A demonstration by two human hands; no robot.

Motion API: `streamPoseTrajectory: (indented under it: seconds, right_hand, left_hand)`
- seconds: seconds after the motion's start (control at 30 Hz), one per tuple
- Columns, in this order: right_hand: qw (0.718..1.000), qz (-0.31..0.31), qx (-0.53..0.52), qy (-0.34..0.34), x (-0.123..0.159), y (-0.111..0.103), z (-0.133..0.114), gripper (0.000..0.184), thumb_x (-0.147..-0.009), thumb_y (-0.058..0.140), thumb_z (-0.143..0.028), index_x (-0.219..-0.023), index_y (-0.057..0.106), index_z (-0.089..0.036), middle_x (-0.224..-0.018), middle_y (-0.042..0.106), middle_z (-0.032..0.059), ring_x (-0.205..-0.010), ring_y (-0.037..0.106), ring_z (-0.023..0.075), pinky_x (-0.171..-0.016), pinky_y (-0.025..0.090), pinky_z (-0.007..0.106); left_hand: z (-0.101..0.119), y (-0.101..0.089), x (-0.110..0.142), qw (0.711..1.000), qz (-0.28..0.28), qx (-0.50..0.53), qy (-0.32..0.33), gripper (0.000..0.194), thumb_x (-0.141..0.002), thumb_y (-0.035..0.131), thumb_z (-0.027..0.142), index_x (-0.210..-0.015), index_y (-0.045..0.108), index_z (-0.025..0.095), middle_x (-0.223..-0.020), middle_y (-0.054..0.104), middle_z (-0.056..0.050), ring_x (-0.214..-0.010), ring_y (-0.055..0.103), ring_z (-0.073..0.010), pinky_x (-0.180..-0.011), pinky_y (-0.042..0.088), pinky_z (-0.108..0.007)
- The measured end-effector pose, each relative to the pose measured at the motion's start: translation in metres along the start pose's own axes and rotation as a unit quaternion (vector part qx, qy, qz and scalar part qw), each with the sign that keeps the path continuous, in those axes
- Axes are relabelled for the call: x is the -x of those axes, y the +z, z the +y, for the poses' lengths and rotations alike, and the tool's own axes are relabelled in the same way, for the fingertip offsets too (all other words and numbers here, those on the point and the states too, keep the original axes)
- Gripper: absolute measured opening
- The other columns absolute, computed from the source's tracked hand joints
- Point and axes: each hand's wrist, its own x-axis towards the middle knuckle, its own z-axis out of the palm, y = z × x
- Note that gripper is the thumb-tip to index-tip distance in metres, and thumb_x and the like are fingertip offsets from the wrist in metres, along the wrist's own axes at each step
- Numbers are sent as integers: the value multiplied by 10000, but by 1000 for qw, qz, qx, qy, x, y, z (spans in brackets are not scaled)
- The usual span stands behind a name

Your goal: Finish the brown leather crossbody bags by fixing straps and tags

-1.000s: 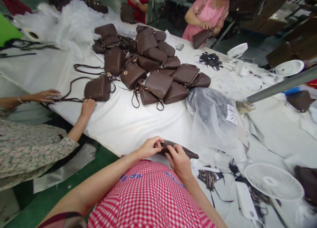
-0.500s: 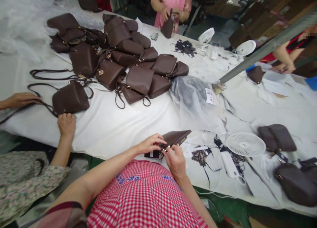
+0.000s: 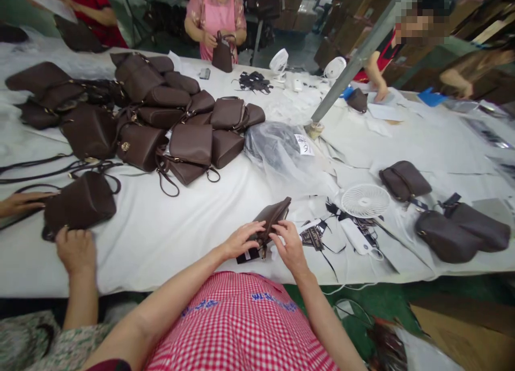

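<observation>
A small dark brown bag (image 3: 277, 210) stands tilted at the table's front edge, right before me. My left hand (image 3: 244, 239) holds its left side, fingers bent over the leather. On the opposite side, my right hand (image 3: 290, 245) grips the bag's edge with its fingertips, the fingers somewhat apart. Small metal fittings hang from the bag between my hands, too small to make out. A black tag (image 3: 247, 255) lies under my left fingers. Just right of my right hand are black hang tags (image 3: 313, 238) with thin cords.
Brown bags (image 3: 191, 143) are heaped at the left. A co-worker's hand (image 3: 76, 250) touches another bag (image 3: 80, 202). A plastic-wrapped bundle (image 3: 277, 145) lies ahead. A white fan (image 3: 365, 201) and several bags (image 3: 446, 235) are on the right; a metal pole (image 3: 354, 65) slants beyond.
My right fingers have loosened from a pinch at the bag's metal fitting and spread along its edge. The bag is turned more upright. The view has swung right.
</observation>
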Motion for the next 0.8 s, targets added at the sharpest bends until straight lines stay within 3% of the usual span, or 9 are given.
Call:
streamPoseTrajectory:
  seconds: [0.1, 0.2, 0.4, 0.53, 0.63, 0.8]
  right_hand:
    - [999, -27, -30, 31, 9, -2, -2, 310, -892, 556, -353, -1166, 567, -207, -1014, 558, 105, -920, 590, 226, -772, 558, 378]
    - [996, -49, -48, 48, 13, -1, -5, 211, -918, 503, -312, -1092, 575, -215, -904, 585, 71, -791, 599, 197, -666, 548, 322]
    - [991, -130, -43, -9, -10, -13, 2, 206, -914, 423, -187, -953, 624, -214, -854, 565, 63, -843, 559, 204, -766, 489, 340]
    - [976, -145, -135, 90, -19, -11, 10, 139, -838, 472, -187, -746, 574, -209, -774, 531, 33, -775, 531, 187, -743, 494, 338]
    - [951, -167, -203, 161, -16, 0, 13, 111, -828, 458, -244, -774, 550, -216, -757, 540, 7, -682, 549, 156, -641, 525, 299]
    - [902, -215, -296, 231, -17, 4, 18, 152, -799, 506, -355, -829, 556, -215, -755, 565, -12, -654, 561, 139, -655, 556, 308]
  left_hand:
    - [4, 3, 3, 1000, 9, 8, -15, 494, -919, 486, 455, -1368, 433, 256, -1506, 365, -94, -1391, 325, -233, -1152, 258, -439]
    - [6, 6, 3, 999, 16, 15, -27, 480, -924, 486, 437, -1364, 436, 251, -1516, 348, -91, -1404, 302, -233, -1162, 248, -444]
    - [4, 16, 1, 999, 20, 3, -27, 471, -937, 474, 381, -1382, 405, 242, -1532, 315, -94, -1428, 248, -244, -1167, 244, -472]
    - [-3, 28, 2, 999, 34, -23, -3, 511, -945, 451, 360, -1426, 332, 233, -1548, 272, -109, -1448, 184, -255, -1165, 240, -502]
    - [-9, 36, 1, 997, 74, -32, 4, 510, -961, 405, 357, -1437, 297, 210, -1549, 252, -136, -1448, 180, -254, -1163, 234, -511]
    - [-3, 42, -12, 991, 123, -52, 17, 365, -953, 401, 287, -1305, 448, 201, -1418, 452, -126, -1364, 337, -242, -1130, 284, -499]
